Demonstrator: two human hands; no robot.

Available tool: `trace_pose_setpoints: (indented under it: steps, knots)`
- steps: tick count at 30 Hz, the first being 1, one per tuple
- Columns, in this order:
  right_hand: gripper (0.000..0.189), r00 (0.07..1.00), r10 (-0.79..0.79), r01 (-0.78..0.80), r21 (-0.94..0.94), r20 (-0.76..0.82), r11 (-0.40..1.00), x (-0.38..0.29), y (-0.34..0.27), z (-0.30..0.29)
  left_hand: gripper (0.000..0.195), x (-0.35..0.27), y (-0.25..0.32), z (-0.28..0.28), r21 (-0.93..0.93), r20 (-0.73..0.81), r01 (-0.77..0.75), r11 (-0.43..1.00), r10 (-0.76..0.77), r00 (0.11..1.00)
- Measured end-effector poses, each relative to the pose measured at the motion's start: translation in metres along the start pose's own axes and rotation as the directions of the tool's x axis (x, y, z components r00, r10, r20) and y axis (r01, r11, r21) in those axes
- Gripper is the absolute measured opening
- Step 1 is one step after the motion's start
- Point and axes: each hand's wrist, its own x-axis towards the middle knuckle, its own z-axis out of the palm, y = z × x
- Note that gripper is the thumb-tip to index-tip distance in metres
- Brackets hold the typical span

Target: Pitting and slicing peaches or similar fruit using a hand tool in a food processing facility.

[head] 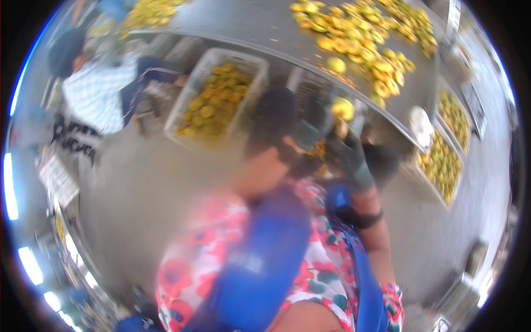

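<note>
My left hand (312, 120), in a dark green glove, is blurred beside the metal table's edge; its grip is unclear. My right hand (346, 150), also gloved, closes around a small pale object (341, 129) that I cannot identify. A round yellow fruit piece (343, 109), peach-like, appears just above that object; what supports it is hidden. Beyond both hands, the metal table (249, 23) carries a spread of halved yellow fruit (356, 39). A rounder yellow fruit (336, 64) lies near its edge, with small scraps around it.
A white plastic crate (171, 120) of yellow fruit stands on the floor to the left. More crates of fruit (442, 168) are at the right, with a white bundle (420, 124) by the table corner. A person in a checked shirt (99, 89) sits at the far left.
</note>
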Motion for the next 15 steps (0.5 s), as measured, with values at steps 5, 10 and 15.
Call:
trace_pose_setpoints:
  steps: [5,10,15]
  knots:
    - [0.015,0.99,-0.069,0.03,-0.289,-0.124,0.957,-0.015,-0.031,0.03,0.037,0.006,-0.006,0.003,-0.14,0.193,0.198,0.97,-0.17,0.966]
    - [0.018,0.989,-0.079,0.01,-0.463,-0.128,0.886,-0.015,-0.034,0.024,0.052,0.018,0.043,-0.004,-0.556,0.145,0.307,0.772,-0.273,0.951]
    - [0.019,0.847,-0.531,0.321,-0.797,-0.001,0.512,-0.002,-0.01,0.016,0.054,0.021,0.045,-0.005,-0.577,0.193,0.391,0.717,-0.345,0.919]
